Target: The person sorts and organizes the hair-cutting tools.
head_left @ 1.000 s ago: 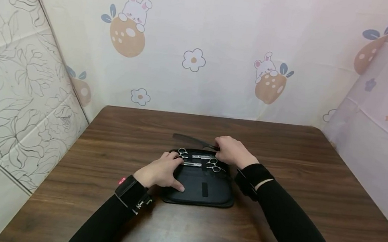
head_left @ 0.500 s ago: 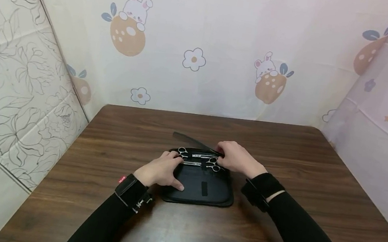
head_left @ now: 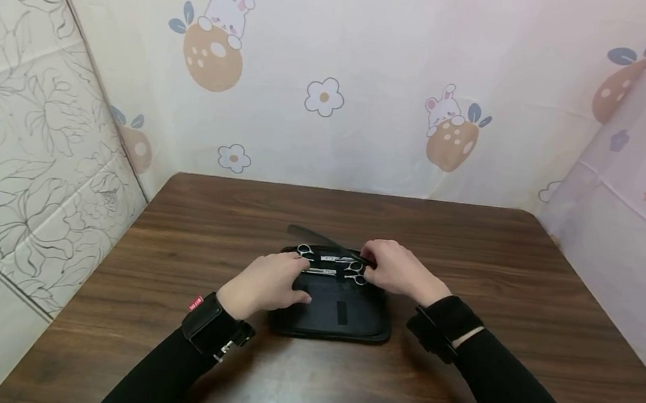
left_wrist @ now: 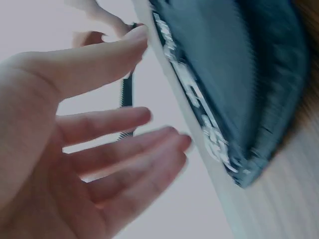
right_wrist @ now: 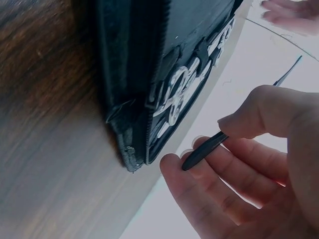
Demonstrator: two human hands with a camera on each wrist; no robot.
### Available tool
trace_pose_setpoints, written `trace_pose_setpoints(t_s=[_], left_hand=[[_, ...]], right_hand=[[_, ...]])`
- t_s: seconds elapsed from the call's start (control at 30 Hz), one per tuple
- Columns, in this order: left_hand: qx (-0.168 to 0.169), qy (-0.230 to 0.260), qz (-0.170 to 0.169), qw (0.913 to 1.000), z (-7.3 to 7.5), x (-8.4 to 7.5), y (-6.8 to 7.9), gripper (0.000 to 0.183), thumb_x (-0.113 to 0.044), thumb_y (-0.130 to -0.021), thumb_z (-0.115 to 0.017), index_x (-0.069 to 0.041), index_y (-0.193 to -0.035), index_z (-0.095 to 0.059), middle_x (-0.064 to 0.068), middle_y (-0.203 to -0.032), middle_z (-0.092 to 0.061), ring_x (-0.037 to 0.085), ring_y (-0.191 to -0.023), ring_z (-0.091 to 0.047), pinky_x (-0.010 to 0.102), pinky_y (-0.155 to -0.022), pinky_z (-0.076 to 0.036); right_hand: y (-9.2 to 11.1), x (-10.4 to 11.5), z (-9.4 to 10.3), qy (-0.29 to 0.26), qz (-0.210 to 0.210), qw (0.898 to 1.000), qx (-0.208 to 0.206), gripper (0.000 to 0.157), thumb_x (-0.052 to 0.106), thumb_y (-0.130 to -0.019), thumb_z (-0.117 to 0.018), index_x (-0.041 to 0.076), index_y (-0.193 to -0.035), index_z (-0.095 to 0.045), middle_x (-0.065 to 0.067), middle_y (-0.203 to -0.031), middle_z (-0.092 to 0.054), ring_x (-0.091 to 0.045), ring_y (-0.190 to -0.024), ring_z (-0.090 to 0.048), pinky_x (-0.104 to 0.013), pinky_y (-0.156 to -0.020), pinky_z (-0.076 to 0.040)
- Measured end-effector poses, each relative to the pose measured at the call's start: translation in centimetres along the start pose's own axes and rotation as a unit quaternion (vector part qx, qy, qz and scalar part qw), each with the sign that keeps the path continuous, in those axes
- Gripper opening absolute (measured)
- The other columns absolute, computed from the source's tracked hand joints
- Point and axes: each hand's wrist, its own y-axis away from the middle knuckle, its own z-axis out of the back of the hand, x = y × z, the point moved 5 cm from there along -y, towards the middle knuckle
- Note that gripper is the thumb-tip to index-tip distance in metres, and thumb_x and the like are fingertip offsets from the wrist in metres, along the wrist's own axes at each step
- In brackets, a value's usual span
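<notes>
My right hand (head_left: 402, 268) pinches a black comb (head_left: 319, 235) between thumb and fingers. The comb's rounded end (right_wrist: 197, 158) pokes out past the fingertips, and its teeth (left_wrist: 123, 94) show in the left wrist view. It slants over the far edge of a black zip case (head_left: 315, 315). Two pairs of silver hair scissors (head_left: 322, 271) lie strapped across the far part of that case, their finger loops at opposite ends. My left hand (head_left: 267, 282) hovers by the case's left side, fingers spread and holding nothing; it hides part of that edge.
The case lies on a dark wood table (head_left: 225, 206) with a patterned cloth wall (head_left: 366, 146) behind it. Another cloth panel (head_left: 24, 124) with line-drawn flowers stands on the left. A black strap (head_left: 336, 312) sits on the case's near part.
My right hand has come slightly right and nearer with the comb, which now slants lower over the case. My left hand has eased off the case's left side.
</notes>
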Motion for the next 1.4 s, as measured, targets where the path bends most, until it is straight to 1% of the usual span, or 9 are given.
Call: trace_pose_setpoints(t_s=[0.07, 0.17, 0.23, 0.3, 0.57, 0.9, 1.13, 1.27, 1.4], left_hand=[[-0.050, 0.004, -0.045, 0.9977, 0.9, -0.8, 0.2, 0.044, -0.036, -0.091, -0.078, -0.007, -0.123, -0.068, 0.007, -0.116, -0.068, 0.022, -0.102, -0.066, 0.041, -0.084, -0.056], [-0.131, -0.003, -0.104, 0.9859, 2.1, -1.6, 0.2, 0.038, -0.032, -0.091, -0.078, -0.008, -0.119, -0.069, 0.006, -0.113, -0.067, 0.020, -0.101, -0.063, 0.037, -0.085, -0.055], [-0.170, -0.010, -0.125, 0.9774, 2.6, -1.6, 0.1, 0.042, -0.032, -0.089, -0.081, -0.007, -0.122, -0.069, 0.006, -0.116, -0.065, 0.021, -0.106, -0.062, 0.037, -0.090, -0.053], [-0.187, -0.014, -0.129, 0.9737, 2.8, -1.4, 0.0, 0.049, -0.034, -0.088, -0.082, -0.007, -0.126, -0.067, 0.007, -0.121, -0.064, 0.024, -0.113, -0.060, 0.039, -0.096, -0.051], [-0.139, -0.009, -0.082, 0.9868, 1.4, 0.6, -0.9, 0.066, -0.047, -0.088, -0.078, -0.007, -0.138, -0.062, 0.010, -0.133, -0.061, 0.028, -0.123, -0.056, 0.044, -0.104, -0.046], [-0.127, 0.016, -0.093, 0.9874, 0.9, 0.5, -0.9, 0.047, -0.042, -0.091, -0.077, -0.010, -0.124, -0.072, 0.003, -0.113, -0.066, 0.020, -0.103, -0.062, 0.038, -0.087, -0.055], [-0.111, 0.046, -0.089, 0.9888, 0.8, 0.7, -0.5, 0.041, -0.037, -0.092, -0.077, -0.009, -0.122, -0.073, 0.003, -0.109, -0.067, 0.018, -0.100, -0.063, 0.038, -0.088, -0.054], [-0.103, 0.056, -0.081, 0.9898, 0.7, 1.1, -0.3, 0.041, -0.034, -0.092, -0.077, -0.008, -0.122, -0.073, 0.004, -0.112, -0.066, 0.021, -0.103, -0.063, 0.039, -0.092, -0.052], [-0.095, 0.055, -0.068, 0.9917, 0.6, 1.5, -0.1, 0.040, -0.034, -0.093, -0.077, -0.008, -0.123, -0.072, 0.006, -0.111, -0.066, 0.021, -0.101, -0.062, 0.040, -0.092, -0.052]], right_hand=[[0.1, 0.2, 0.0, 0.002, 0.000, 1.000, 0.001, 0.017, 0.009, -0.091, -0.065, 0.007, -0.107, -0.067, 0.000, -0.089, -0.060, -0.017, -0.076, -0.054, -0.037, -0.068, -0.046], [0.3, 0.6, 0.0, 0.006, 0.001, 1.000, 0.003, 0.018, 0.009, -0.091, -0.066, 0.006, -0.109, -0.068, -0.001, -0.091, -0.061, -0.017, -0.077, -0.055, -0.037, -0.070, -0.047], [0.4, 0.9, 0.0, 0.012, 0.004, 1.000, 0.003, 0.019, 0.009, -0.091, -0.067, 0.006, -0.110, -0.069, -0.001, -0.093, -0.062, -0.017, -0.078, -0.055, -0.037, -0.071, -0.048], [0.6, 1.2, 0.0, 0.021, 0.009, 1.000, 0.002, 0.019, 0.009, -0.091, -0.067, 0.007, -0.110, -0.069, -0.002, -0.096, -0.063, -0.016, -0.079, -0.055, -0.037, -0.072, -0.048], [1.5, 2.3, 0.3, 0.056, 0.030, 0.998, -0.005, 0.020, 0.009, -0.091, -0.068, 0.008, -0.111, -0.069, -0.004, -0.103, -0.065, -0.017, -0.085, -0.058, -0.038, -0.074, -0.051], [2.2, 3.9, 0.7, 0.085, 0.064, 0.994, -0.013, 0.020, 0.006, -0.089, -0.069, 0.009, -0.109, -0.069, -0.004, -0.103, -0.065, -0.015, -0.082, -0.054, -0.031, -0.065, -0.048], [2.7, 4.4, 0.7, 0.076, 0.079, 0.994, -0.013, 0.021, 0.006, -0.091, -0.068, 0.009, -0.111, -0.070, -0.004, -0.105, -0.065, -0.015, -0.081, -0.054, -0.030, -0.064, -0.046], [3.0, 4.1, 0.6, 0.064, 0.085, 0.994, -0.013, 0.026, 0.015, -0.094, -0.072, 0.008, -0.119, -0.070, -0.005, -0.111, -0.065, -0.016, -0.089, -0.059, -0.033, -0.070, -0.050], [3.2, 3.3, 0.3, 0.042, 0.074, 0.996, -0.004, 0.044, 0.027, -0.093, -0.077, 0.006, -0.130, -0.066, -0.009, -0.122, -0.064, -0.023, -0.107, -0.060, -0.041, -0.084, -0.053]])
